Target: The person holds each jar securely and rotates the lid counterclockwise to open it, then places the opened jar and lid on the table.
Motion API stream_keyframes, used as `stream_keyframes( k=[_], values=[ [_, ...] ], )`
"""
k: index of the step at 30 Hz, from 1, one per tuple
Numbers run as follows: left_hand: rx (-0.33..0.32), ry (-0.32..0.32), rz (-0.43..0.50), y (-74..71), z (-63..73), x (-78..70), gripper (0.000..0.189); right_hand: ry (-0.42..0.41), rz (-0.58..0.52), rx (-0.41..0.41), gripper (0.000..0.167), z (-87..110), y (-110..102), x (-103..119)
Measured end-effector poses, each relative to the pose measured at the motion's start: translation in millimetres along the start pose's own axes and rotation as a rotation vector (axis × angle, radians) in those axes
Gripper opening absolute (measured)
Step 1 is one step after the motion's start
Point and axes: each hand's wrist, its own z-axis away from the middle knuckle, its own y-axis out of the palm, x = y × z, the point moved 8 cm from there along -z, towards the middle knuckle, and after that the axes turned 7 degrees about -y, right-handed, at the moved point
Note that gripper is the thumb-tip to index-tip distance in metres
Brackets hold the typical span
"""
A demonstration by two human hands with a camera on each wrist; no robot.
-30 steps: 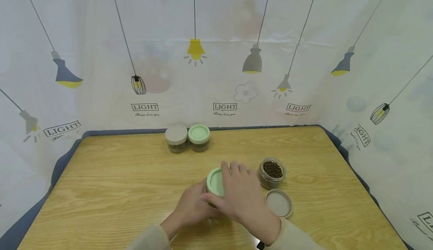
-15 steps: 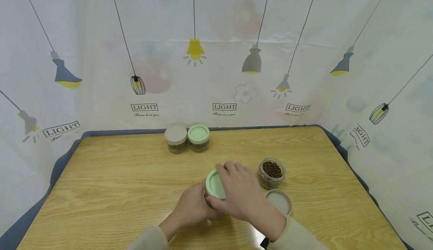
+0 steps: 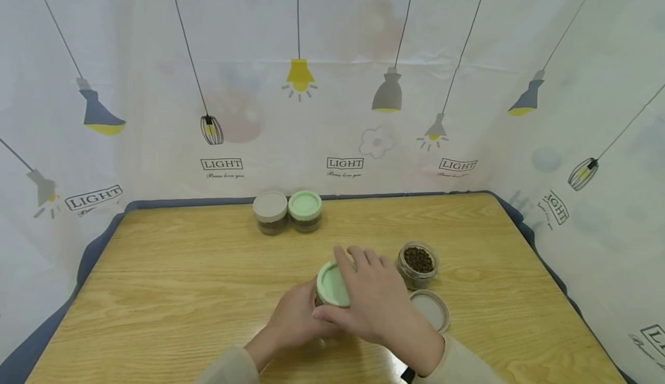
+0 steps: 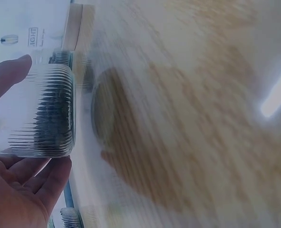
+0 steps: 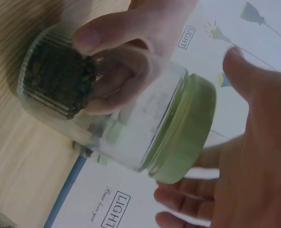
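Note:
My left hand [image 3: 297, 314] grips a ribbed clear glass jar [image 4: 54, 111] partly filled with dark granules, holding it off the table. On the jar sits a pale green lid [image 5: 188, 130], which faces up in the head view. Over the lid's right side is my right hand [image 3: 378, 303], fingers spread. The right wrist view shows its thumb [image 5: 242, 73] apart from the lid and its other fingers just beyond the rim; whether these touch the rim is hard to tell. Most of the jar's body is hidden by my hands in the head view.
An uncovered glass jar [image 3: 418, 263] of brown pellets stands to the right, with a loose greyish lid [image 3: 430, 310] in front of it. Two covered jars, one grey-lidded [image 3: 271, 213] and one green-lidded [image 3: 305, 212], stand side by side near the back edge of the wooden table [image 3: 182, 268].
The right hand turned slightly on the lid, then its fingers and thumb spread wider from the rim. The left hand and the jar stay nearly in place.

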Motion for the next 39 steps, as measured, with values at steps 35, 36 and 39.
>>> stream_keyframes(
  k=[35, 36, 39],
  values=[
    [0.027, 0.009, 0.007, 4.4, 2.5, -3.7, 0.086, -0.151, -0.159, 0.061, 0.081, -3.0, -1.9, -3.2],
    [0.024, 0.004, 0.005, 4.1, 2.7, -3.6, 0.086, -0.134, -0.152, 0.060, 0.084, -2.4, -2.3, -3.9],
    [0.011, -0.007, -0.011, 3.4, 2.5, -2.6, 0.087, -0.054, -0.120, 0.034, 0.094, -1.4, -5.3, -6.8]
  ],
)
